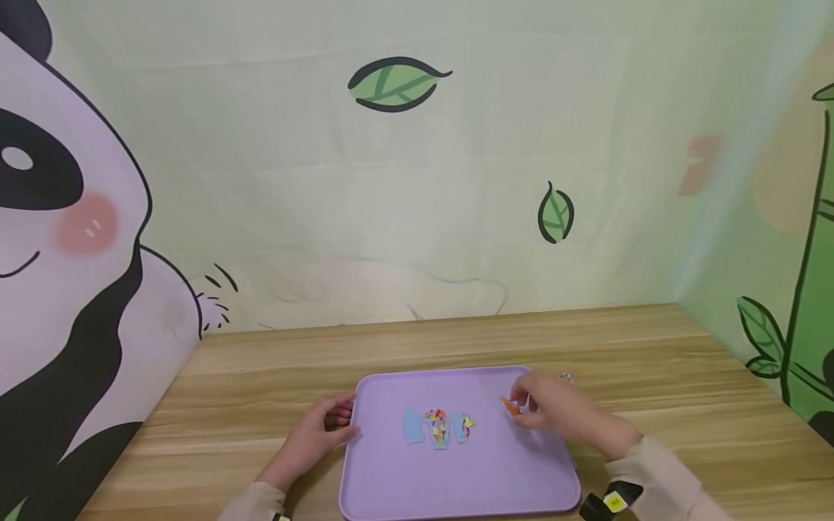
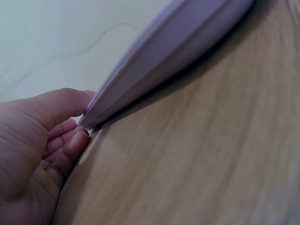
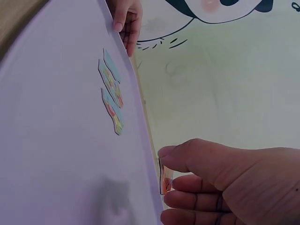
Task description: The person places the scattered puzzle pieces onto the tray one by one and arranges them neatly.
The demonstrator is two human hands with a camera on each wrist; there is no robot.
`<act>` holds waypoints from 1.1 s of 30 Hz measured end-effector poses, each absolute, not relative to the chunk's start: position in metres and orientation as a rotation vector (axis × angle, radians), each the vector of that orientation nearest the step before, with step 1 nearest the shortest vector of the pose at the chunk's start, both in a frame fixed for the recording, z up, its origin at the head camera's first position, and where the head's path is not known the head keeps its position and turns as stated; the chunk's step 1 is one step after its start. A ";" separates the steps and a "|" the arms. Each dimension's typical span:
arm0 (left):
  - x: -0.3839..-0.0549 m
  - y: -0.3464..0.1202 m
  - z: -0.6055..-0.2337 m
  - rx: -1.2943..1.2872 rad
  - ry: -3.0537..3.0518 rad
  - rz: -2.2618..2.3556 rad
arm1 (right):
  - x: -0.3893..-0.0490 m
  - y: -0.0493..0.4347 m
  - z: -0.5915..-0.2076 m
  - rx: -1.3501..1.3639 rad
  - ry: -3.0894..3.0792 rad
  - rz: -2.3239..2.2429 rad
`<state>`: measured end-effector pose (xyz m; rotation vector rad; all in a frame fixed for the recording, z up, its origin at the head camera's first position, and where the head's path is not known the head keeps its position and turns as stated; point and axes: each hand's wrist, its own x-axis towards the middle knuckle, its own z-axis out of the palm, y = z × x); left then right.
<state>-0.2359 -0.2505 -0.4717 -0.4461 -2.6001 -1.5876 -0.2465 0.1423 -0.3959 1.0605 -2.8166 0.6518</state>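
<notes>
A lilac tray (image 1: 456, 485) lies on the table. My left hand (image 1: 319, 430) pinches its left edge, thumb at the rim and fingers at the underside, as the left wrist view shows. Between the thumb and fingers of my right hand (image 1: 554, 405) is a small flat puzzle piece (image 1: 510, 406) with orange on it, held above the tray's right part. Three flat pieces lie in a row mid-tray: a plain light blue piece (image 1: 413, 425) on the left, a multicoloured piece (image 1: 439, 430) in the middle, and a blue piece with a colourful side (image 1: 461, 428) on the right, with narrow gaps between them.
A small patterned thing (image 1: 567, 377) shows just beyond my right hand, partly hidden by it. The wooden table (image 1: 293, 354) reaches back to a wall (image 1: 293, 181) printed with a panda and leaves. A dark strap device (image 1: 612, 501) sits on my right wrist.
</notes>
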 end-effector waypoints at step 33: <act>-0.236 -0.250 -0.471 -0.420 -2.611 -1.602 | -0.239 0.104 -0.422 0.822 -2.927 0.370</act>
